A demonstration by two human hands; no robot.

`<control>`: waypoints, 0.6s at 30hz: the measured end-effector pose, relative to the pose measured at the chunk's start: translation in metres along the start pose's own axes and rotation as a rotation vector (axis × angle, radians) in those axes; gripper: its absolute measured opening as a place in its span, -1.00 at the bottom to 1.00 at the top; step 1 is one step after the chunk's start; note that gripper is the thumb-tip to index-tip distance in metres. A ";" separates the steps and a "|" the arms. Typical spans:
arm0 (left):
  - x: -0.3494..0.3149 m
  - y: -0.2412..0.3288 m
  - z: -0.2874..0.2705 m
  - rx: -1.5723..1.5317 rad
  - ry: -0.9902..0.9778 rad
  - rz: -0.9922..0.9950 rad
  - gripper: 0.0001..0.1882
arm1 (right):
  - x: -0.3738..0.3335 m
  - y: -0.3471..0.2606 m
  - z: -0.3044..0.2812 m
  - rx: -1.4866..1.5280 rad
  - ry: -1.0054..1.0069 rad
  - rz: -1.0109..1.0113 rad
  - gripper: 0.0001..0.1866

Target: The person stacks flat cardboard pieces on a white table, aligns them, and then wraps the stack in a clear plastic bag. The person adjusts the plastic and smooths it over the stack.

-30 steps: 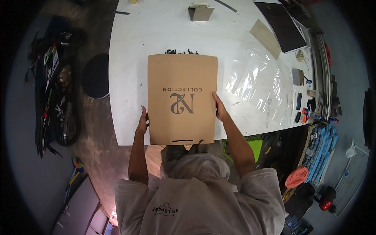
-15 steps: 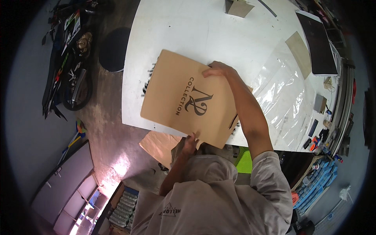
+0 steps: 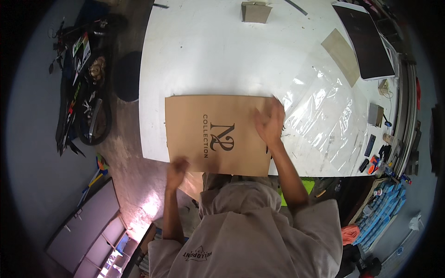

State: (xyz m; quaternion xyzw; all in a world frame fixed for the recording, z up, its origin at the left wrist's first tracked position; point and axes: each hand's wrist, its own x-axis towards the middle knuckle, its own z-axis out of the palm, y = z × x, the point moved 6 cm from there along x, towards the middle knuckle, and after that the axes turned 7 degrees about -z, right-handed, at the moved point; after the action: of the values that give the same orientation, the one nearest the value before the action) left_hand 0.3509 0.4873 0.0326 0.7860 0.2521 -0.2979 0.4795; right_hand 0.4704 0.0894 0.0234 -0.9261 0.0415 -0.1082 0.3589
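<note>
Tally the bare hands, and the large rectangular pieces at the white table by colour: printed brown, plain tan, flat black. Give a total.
Bare hands: 2 (left hand, blurred; right hand)
Brown rectangular card panel with dark print: 1 showing
Plain tan rectangular sheet: 1
Flat black rectangular panel: 1
Total: 5

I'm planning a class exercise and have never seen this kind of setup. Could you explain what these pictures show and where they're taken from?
There is no machine here: a person works bare-handed. A wide fisheye camera worn on the head looks down, so straight edges bend near the rim.

At the near edge of the white table is a flat brown piece with dark print. The left hand is at its near left corner, the right hand over its right end. Both look blurred, so whether either grips it is unclear.

Further right lie clear plastic sheeting and a dark flat panel.
</note>
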 end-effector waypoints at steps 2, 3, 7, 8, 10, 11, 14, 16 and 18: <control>0.044 0.032 -0.047 0.185 0.547 0.200 -0.51 | -0.030 0.018 -0.013 -0.025 0.046 0.155 -0.14; 0.067 0.047 -0.054 0.246 0.703 0.375 -0.37 | -0.044 0.026 -0.005 -0.108 0.069 0.159 -0.15; 0.158 0.046 -0.036 0.396 0.448 -0.016 -0.19 | -0.058 0.048 0.027 -0.010 0.059 0.361 -0.17; 0.169 0.042 -0.033 0.348 0.338 -0.008 -0.18 | -0.058 0.050 0.029 -0.080 0.054 0.338 -0.20; 0.182 0.033 -0.027 0.372 0.385 0.028 -0.23 | -0.063 0.062 0.038 -0.112 0.100 0.337 -0.26; 0.189 0.029 -0.026 0.381 0.412 0.043 -0.25 | -0.064 0.068 0.041 -0.127 0.119 0.333 -0.28; 0.192 0.030 -0.022 0.377 0.477 0.068 -0.34 | -0.063 0.070 0.047 -0.016 0.171 0.369 -0.38; 0.190 0.034 -0.018 0.381 0.511 0.094 -0.39 | -0.061 0.071 0.050 -0.065 0.165 0.365 -0.41; 0.187 0.038 -0.014 0.363 0.523 0.079 -0.43 | -0.061 0.069 0.051 -0.113 0.167 0.351 -0.45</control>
State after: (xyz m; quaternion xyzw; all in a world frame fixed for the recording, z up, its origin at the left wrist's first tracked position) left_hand 0.5101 0.5048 -0.0726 0.9178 0.2788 -0.1071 0.2617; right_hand 0.4231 0.0810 -0.0702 -0.9112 0.2380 -0.1181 0.3149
